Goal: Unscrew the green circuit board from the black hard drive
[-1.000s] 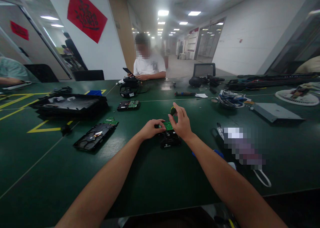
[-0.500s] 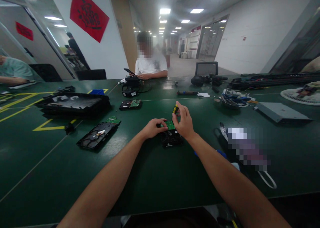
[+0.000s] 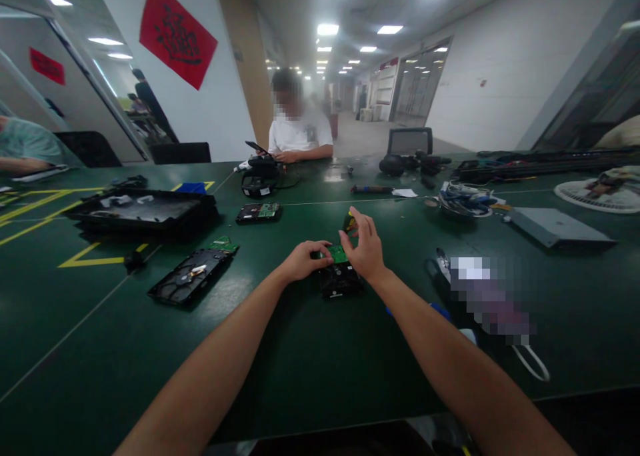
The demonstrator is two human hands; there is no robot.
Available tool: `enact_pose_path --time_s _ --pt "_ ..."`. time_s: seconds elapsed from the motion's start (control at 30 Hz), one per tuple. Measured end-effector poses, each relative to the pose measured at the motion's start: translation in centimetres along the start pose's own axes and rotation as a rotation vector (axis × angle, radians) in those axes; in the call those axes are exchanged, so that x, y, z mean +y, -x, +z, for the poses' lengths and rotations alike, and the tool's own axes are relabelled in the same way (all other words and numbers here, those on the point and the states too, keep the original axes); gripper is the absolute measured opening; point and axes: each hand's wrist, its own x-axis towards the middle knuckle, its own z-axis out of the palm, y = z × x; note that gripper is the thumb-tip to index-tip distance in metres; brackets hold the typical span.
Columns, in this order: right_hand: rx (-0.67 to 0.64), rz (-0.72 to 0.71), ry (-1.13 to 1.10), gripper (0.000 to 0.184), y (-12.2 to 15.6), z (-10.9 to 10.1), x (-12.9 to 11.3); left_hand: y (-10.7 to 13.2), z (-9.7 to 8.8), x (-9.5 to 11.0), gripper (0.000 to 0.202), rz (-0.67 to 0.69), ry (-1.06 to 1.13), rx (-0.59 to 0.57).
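Note:
A black hard drive (image 3: 341, 281) lies on the green table in front of me, a green circuit board (image 3: 339, 253) on its far part. My left hand (image 3: 307, 259) grips the drive's left edge at the board, thumb and fingers bent around it. Above the board's right side, my right hand (image 3: 365, 244) pinches the yellow and black handle of a screwdriver (image 3: 351, 223). The handle stands roughly upright; the tip is hidden behind my fingers.
Left of my hands lies an opened drive case (image 3: 194, 275). Beyond are another hard drive (image 3: 257, 213) and a black tray (image 3: 145, 206). To the right sit a silver metal box (image 3: 557, 228), a cable bundle (image 3: 464, 199) and a blurred pouch (image 3: 493, 296). A person (image 3: 300, 133) sits opposite.
The screwdriver handle has turned slightly in my right fingers and now shows less. My left hand keeps its place on the drive. The whole view has shifted a little.

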Motion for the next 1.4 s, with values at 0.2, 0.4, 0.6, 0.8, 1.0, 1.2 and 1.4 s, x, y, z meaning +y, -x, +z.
enact_pose_path --time_s 0.2,0.4,0.6,0.8,1.0,1.2,1.4 --pt "0.004 -0.009 -0.007 0.065 -0.07 -0.06 -0.08 -0.03 -0.03 0.19 0.015 0.007 0.004 -0.002" --pt "-0.013 0.005 -0.025 0.064 0.00 0.02 -0.03 -0.08 -0.01 -0.05 0.016 -0.002 -0.001 -0.003" --pt "-0.004 0.021 -0.032 0.061 -0.02 -0.15 -0.06 -0.04 -0.05 -0.18 0.017 -0.014 -0.041 -0.003" --pt "-0.007 0.005 -0.043 0.063 0.07 -0.01 0.15 -0.07 0.00 0.06 0.015 -0.001 0.001 -0.006" --pt "0.013 0.034 -0.035 0.063 0.18 0.01 0.25 -0.05 -0.03 0.23 0.015 -0.005 0.009 -0.001" --pt "0.008 0.027 -0.052 0.065 0.07 -0.01 0.07 0.00 -0.08 0.21 0.015 0.000 -0.007 -0.003" --pt "0.015 0.018 -0.068 0.064 0.12 0.03 0.18 -0.02 -0.11 0.34 0.013 0.000 -0.002 -0.004"
